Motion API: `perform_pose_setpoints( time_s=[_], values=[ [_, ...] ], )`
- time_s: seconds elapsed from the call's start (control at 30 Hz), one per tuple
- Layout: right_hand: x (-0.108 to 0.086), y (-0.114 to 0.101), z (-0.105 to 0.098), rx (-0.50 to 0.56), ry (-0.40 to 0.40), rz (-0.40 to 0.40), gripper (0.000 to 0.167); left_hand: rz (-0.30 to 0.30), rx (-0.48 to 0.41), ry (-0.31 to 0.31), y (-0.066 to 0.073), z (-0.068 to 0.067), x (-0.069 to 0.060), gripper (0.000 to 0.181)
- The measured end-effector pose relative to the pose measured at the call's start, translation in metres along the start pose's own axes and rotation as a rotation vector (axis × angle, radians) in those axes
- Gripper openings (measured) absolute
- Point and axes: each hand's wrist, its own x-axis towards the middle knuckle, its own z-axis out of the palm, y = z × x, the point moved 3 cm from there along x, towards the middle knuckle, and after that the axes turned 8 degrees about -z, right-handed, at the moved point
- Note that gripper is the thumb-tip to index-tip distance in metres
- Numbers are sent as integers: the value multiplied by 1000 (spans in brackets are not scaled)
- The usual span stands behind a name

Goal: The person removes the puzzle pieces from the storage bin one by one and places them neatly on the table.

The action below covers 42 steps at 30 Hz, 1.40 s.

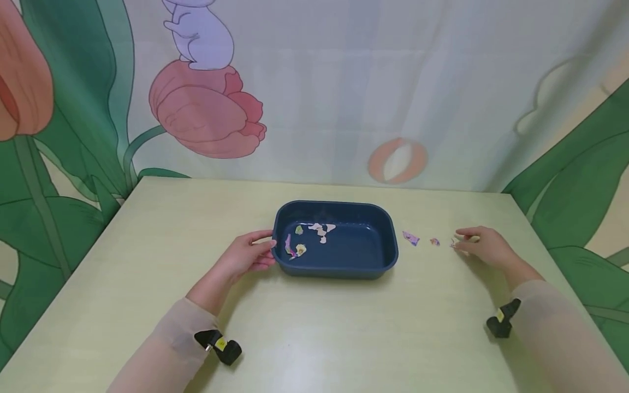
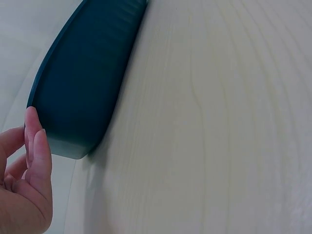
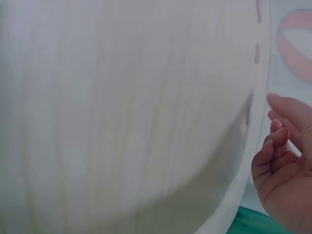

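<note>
A dark blue rectangular tray (image 1: 339, 273) stands on the table with several small cut-out scraps, perhaps stickers, on the left part of its floor. My left hand (image 1: 248, 254) holds the tray's left end, fingertips at the rim and outer wall. In the left wrist view, the fingers (image 2: 41, 156) meet the tray's end (image 2: 80, 83). My right hand (image 1: 484, 248) is beside a small scrap (image 1: 452, 242) on the table, thumb and forefinger parted around it. The right wrist view shows that scrap (image 3: 248, 107) on the tabletop, apart from the fingertips.
Between tray and right hand lie a purple scrap (image 1: 411, 238) and a smaller orange-purple scrap (image 1: 434, 242). Inside the tray are white pieces (image 1: 322, 231), a green piece (image 1: 299, 230) and a yellow one (image 1: 301, 250). A printed curtain (image 1: 314, 109) hangs behind the pale table (image 1: 314, 338).
</note>
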Motion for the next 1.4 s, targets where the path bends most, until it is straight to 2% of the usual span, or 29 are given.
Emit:
perform_pose_setpoints(
  time_s=[0.33, 0.6, 0.87, 1.03, 1.27, 1.4],
  values=[
    [4, -41, -2, 127, 74, 12, 68, -2, 0, -4, 0, 1, 3, 46],
    [12, -62, 12, 276, 76, 48, 74, 14, -4, -23, -2, 0, 4, 46],
    [14, -87, 26, 316, 82, -20, 66, 14, -2, -24, -4, -1, 1, 48],
    [19, -95, 31, 326, 75, -35, 61, 7, -5, -24, -5, -1, -1, 48],
    [25, -110, 37, 369, 87, -93, 54, 25, 3, -36, 0, -1, -3, 48],
    [26, -122, 42, 418, 86, -129, 51, 16, -5, -35, 0, 0, -2, 48]
  ],
)
